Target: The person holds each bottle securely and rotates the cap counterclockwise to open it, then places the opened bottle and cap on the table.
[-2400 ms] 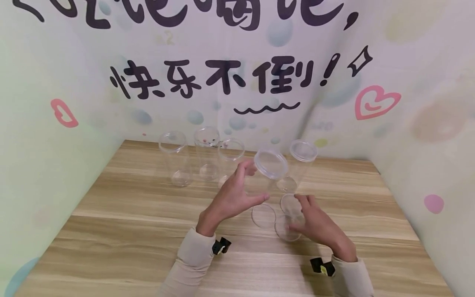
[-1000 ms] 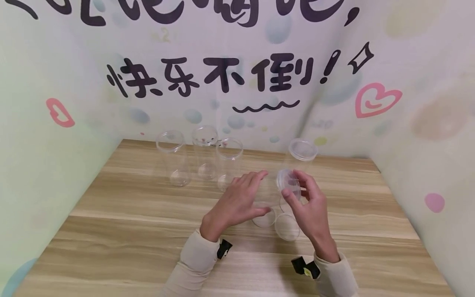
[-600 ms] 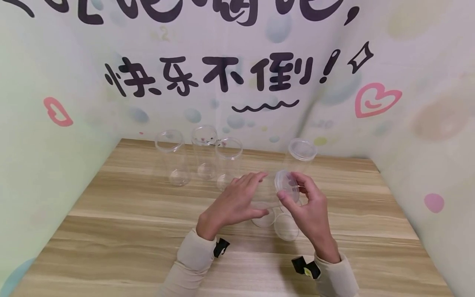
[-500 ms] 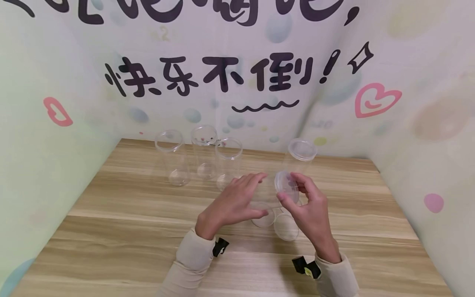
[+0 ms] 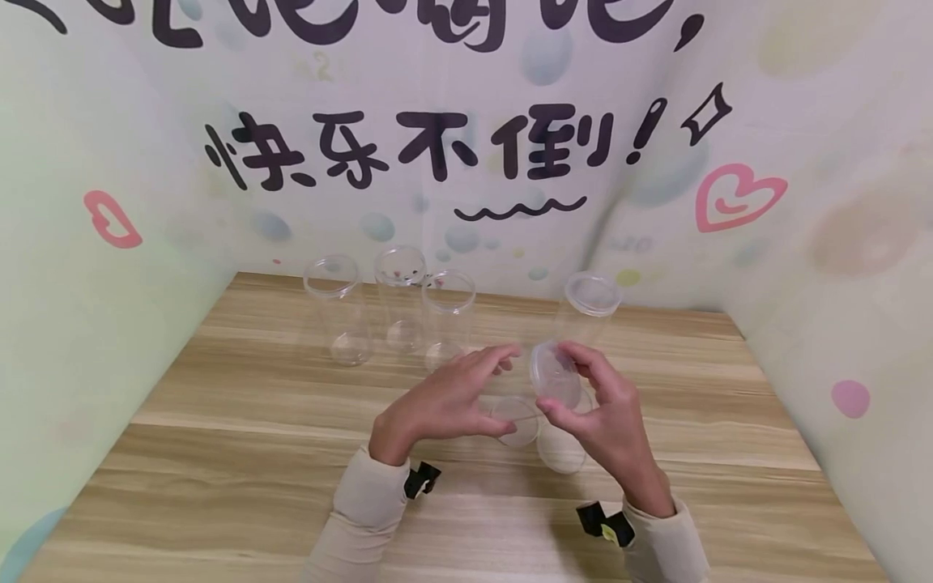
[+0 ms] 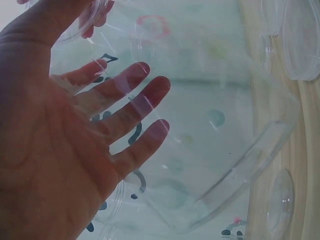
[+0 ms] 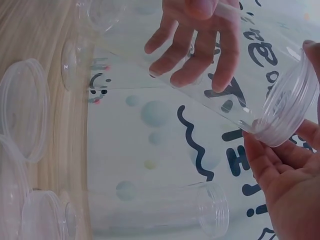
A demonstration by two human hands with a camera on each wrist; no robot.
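Observation:
A clear plastic jar (image 7: 220, 95) is tilted between my hands, above the table. My right hand (image 5: 605, 421) pinches its clear lid (image 7: 287, 107) at the rim, thumb on one side and fingers on the other. My left hand (image 5: 448, 401) is around the jar's body with fingers spread. In the left wrist view its fingers (image 6: 135, 112) are nearly straight and show through the clear wall. Just below, several loose round lids (image 5: 563, 447) lie on the table. The jar's wall is barely visible in the head view.
Three lidless clear jars, among them the leftmost jar (image 5: 337, 312), stand at the back left of the wooden table (image 5: 255, 453). Another jar (image 5: 594, 295), with its lid on, stands at the back right. A printed cloth wall (image 5: 291, 219) rises behind the table edge.
My right hand has risen from the table lids to the jar's lid, and the jar has tipped over towards it. Lately my left hand has shifted slightly left and its fingers have loosened.

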